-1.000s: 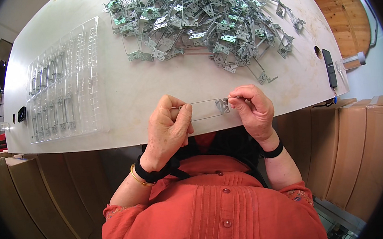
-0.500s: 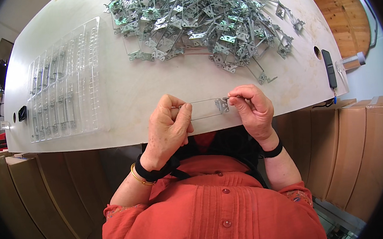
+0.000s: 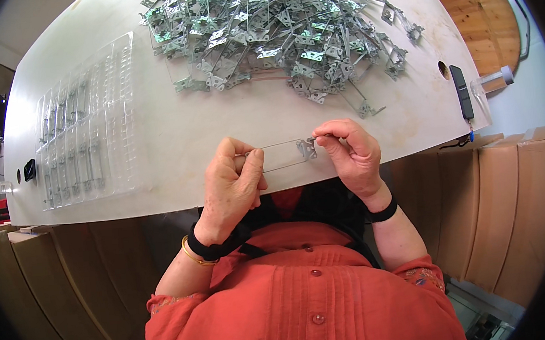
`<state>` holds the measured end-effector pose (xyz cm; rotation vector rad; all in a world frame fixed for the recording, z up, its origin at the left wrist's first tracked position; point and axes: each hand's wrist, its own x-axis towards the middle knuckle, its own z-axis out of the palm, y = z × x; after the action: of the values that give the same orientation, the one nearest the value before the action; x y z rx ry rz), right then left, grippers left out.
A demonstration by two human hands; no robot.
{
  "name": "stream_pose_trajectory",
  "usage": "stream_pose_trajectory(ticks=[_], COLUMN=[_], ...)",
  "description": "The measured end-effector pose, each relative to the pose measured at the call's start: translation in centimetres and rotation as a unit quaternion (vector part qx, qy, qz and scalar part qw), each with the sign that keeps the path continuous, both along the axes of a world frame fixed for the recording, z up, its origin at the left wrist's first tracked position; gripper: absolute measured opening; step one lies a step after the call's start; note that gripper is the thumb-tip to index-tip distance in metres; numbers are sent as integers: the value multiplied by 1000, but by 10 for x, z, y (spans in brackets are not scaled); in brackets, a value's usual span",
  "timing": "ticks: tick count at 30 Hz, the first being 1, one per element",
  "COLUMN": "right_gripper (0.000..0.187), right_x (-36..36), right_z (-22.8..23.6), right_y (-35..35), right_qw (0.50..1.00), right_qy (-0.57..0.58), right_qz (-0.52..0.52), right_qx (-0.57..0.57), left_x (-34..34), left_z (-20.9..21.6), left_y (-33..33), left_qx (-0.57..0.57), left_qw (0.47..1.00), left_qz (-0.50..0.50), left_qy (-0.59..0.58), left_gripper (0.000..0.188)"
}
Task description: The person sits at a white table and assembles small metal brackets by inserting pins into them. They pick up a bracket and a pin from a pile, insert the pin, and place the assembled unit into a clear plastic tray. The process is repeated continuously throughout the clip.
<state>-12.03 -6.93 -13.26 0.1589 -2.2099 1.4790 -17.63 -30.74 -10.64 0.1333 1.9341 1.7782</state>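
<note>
A thin wire loop with a grey metal bracket [image 3: 306,148] at its right end is held between my hands, just above the table's near edge. My left hand [image 3: 234,176] is closed around the loop's left end, thumb on top, hiding that end. At the bracket end, my right hand [image 3: 352,153] pinches with thumb and forefinger; the exact contact is too small to make out. Beyond my hands lies a tangled pile of similar metal wire-and-bracket pieces [image 3: 273,30]. To the left, a clear plastic tray [image 3: 119,125] holds several such pieces in its slots.
On the white table [image 3: 173,146], a small black object [image 3: 30,169] sits at the left edge. A dark handheld device [image 3: 464,92] and a clear cylindrical container [image 3: 493,79] are at the right edge. Cardboard boxes [image 3: 493,209] stand below on both sides.
The whole view has shifted slightly, so the table things and hands appear a little further left. Both hands keep their hold on the wire piece, with no clear change in grip.
</note>
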Motion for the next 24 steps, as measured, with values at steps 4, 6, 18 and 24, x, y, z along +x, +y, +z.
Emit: stream_pose_trajectory(ticks=[4, 6, 18, 24], right_gripper=[15, 14, 15, 16], right_x=[3, 0, -4, -3], right_z=[-3, -2, 2, -2], right_y=[0, 0, -1, 0], right_qw=[1000, 1000, 1000, 1000], right_qy=[-11, 2, 17, 13], right_qz=[2, -2, -3, 11], right_qx=[-6, 9, 9, -6], left_x=[1, 1, 2, 2], left_z=[1, 1, -1, 1], left_y=[0, 0, 3, 2], left_qx=[3, 9, 10, 10], left_qw=[1000, 1000, 1000, 1000], left_qz=[1, 1, 11, 6], left_qy=[-2, 1, 3, 6], left_gripper=[21, 20, 16, 18])
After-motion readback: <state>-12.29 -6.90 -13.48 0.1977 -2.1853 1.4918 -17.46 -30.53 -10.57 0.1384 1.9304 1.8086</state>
